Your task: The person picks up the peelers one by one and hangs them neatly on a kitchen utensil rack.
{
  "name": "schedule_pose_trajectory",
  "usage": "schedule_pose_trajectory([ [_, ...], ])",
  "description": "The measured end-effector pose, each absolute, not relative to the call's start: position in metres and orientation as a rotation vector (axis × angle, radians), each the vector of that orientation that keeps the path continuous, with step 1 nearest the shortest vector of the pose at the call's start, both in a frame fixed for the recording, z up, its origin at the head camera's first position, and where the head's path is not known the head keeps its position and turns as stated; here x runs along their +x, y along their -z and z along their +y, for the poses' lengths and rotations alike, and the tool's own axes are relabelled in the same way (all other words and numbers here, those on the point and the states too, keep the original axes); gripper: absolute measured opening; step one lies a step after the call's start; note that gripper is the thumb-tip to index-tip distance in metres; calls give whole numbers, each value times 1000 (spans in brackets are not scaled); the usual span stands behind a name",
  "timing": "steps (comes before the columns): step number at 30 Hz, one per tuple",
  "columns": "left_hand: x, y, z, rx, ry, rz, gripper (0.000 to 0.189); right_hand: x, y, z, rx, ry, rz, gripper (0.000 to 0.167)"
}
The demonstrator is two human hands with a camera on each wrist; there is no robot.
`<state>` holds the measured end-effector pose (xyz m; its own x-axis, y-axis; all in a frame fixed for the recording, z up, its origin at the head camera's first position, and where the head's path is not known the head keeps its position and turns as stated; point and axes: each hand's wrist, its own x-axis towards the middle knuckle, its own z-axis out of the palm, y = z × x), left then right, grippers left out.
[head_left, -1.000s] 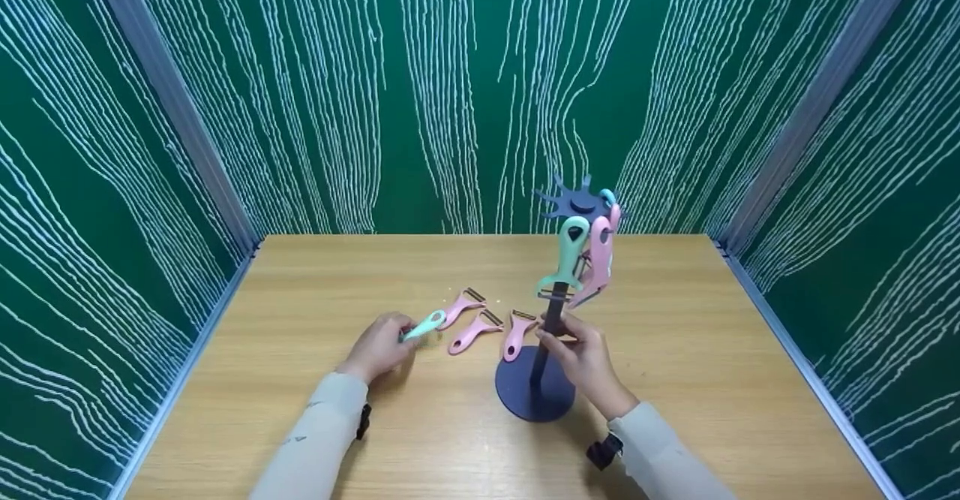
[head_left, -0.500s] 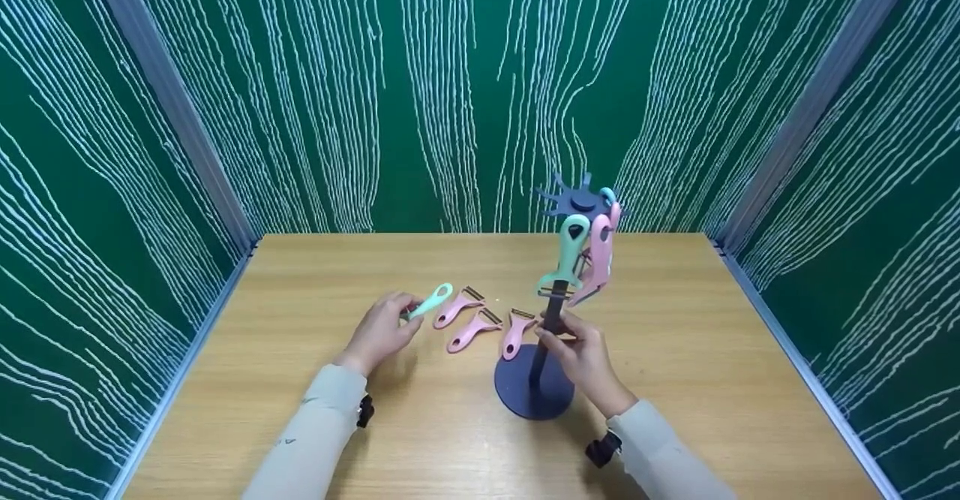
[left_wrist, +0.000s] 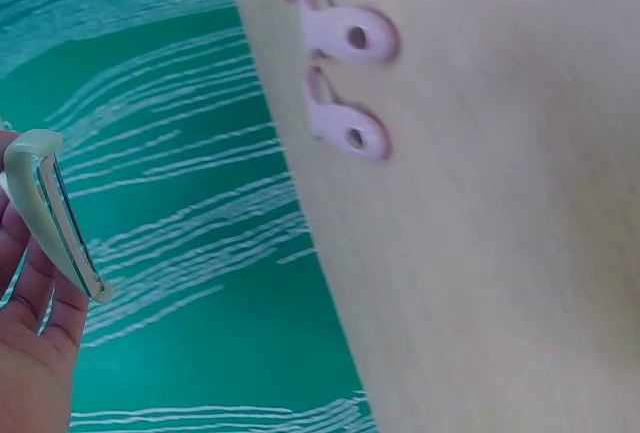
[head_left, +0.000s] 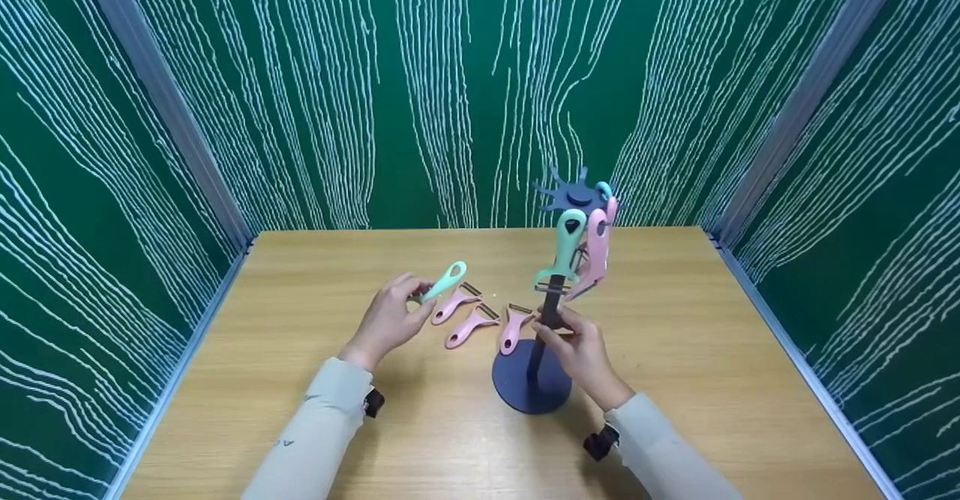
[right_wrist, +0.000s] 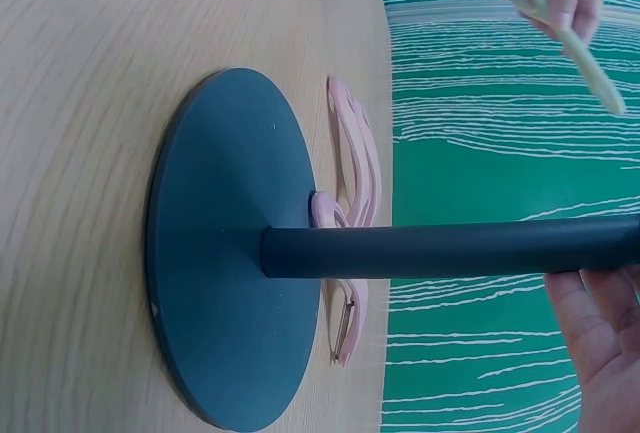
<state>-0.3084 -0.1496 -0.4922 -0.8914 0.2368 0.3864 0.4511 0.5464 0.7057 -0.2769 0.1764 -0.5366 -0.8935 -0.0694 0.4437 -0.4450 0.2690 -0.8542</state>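
Mint-green Y-peeler is being held above the worktop, left of the stand. Its smooth, plastic-looking handle is ending in a rounded loop, and a thin metal blade is spanning its curved head. Three pink peelers with holed handles are lying on the wood-grained surface, the rightmost just beside the stand's flat, matte, dark round base. A straight dark post is rising from that base towards a spoked top, where a second green peeler and a glossy pink peeler are hanging in front of others partly hidden. The left hand is pinching its peeler near the head between thumb and fingers, leaving the looped end pointing up and away. The right hand is gripping the post below the hanging peelers, its thumb and fingers closing around it. White wavy lines are streaking the green walls.
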Motion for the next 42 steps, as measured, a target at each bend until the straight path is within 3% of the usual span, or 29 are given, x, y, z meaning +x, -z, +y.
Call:
schedule_pose_trajectory([
  [17,-293,449,-120,-871,1089,-2332,24,-277,538,173,471,-1670,-2178,20],
  [42,-289,401,-92,-1036,1163,-2025,23,-279,539,173,483,-1638,-2170,20],
])
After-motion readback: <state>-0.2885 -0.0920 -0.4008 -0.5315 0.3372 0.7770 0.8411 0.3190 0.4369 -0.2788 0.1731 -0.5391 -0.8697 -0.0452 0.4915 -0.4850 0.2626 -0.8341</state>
